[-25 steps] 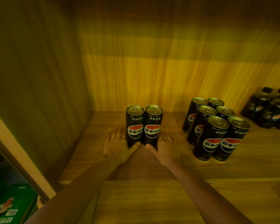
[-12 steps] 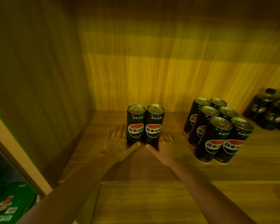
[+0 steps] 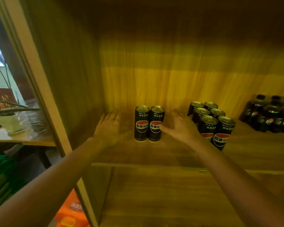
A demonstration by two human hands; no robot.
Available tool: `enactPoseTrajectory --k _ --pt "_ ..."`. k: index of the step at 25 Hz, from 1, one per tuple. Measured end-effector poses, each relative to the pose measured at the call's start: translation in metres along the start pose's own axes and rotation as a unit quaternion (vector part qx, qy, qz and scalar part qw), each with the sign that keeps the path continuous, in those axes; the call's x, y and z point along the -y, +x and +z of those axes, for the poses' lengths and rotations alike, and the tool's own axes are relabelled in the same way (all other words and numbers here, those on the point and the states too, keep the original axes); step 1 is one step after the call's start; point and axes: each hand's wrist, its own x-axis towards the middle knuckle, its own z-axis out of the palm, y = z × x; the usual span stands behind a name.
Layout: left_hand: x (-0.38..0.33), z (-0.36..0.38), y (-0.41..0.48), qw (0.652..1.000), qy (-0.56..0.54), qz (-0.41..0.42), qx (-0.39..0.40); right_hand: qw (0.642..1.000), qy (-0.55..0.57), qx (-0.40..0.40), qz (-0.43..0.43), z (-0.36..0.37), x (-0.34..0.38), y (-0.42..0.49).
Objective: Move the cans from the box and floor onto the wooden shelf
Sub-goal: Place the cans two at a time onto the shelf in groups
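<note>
Presently, the placement step for one pair of cans is judged complete. Two black cans (image 3: pixel 148 123) stand upright and touching each other on the wooden shelf (image 3: pixel 162 154), near its left rear corner. The left hand (image 3: pixel 109 128) is held to the left of the pair, clear of it, fingers spread and released — nothing is gripped. The right hand (image 3: pixel 181 126) is held to the right of the pair, fingers likewise spread and empty; its thumb tip lies at or just against the label of the right-hand can, though contact cannot be confirmed because the hand is blurred.

The next move is judged to be a withdrawal of both hands from the shelf and a return for further cans. The box and floor named in the task are not clearly shown; only an orange carton (image 3: pixel 72 212) is seen low at the left, outside the cabinet frame (image 3: pixel 39 89).

To the right, a cluster of six cans (image 3: pixel 211 123) stands in a block, just beside the right hand — care is called for so that the wrist does not knock the front can. Farther right, dark bottles (image 3: pixel 272 117) are grouped at the shelf's far end. Free shelf surface is available in front of the pair and between the pair and the cluster for later placements.
</note>
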Motion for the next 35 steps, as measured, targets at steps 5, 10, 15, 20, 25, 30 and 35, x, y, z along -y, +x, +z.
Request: enactPoseTrajectory --k 5,10,15,20,25,30,35 --pt "0.002 -0.048 -0.049 0.999 -0.013 0.034 -0.023 0.997 -0.019 0.024 -0.077 -0.029 0.047 -0.032" --pt "0.011 -0.059 -0.104 0.998 -0.032 0.062 0.004 0.993 -0.046 0.066 -0.091 -0.024 0.089 -0.081" --pt "0.048 -0.065 -0.169 0.995 -0.044 0.083 -0.011 0.994 -0.046 0.062 -0.075 -0.013 0.146 -0.137" --pt "0.097 -0.062 -0.242 0.994 -0.037 0.098 -0.012 0.993 -0.067 0.078 -0.063 0.014 0.211 -0.200" --pt "0.122 -0.046 -0.287 0.993 -0.063 0.100 0.001 0.992 -0.079 0.090 -0.037 0.031 0.243 -0.237" --pt "0.134 -0.004 -0.308 0.992 -0.098 0.073 -0.006 0.992 -0.065 0.096 -0.040 0.076 0.249 -0.256" --pt "0.137 0.096 -0.328 0.993 -0.106 0.035 0.034 0.991 -0.029 0.128 -0.025 0.183 0.219 -0.279"
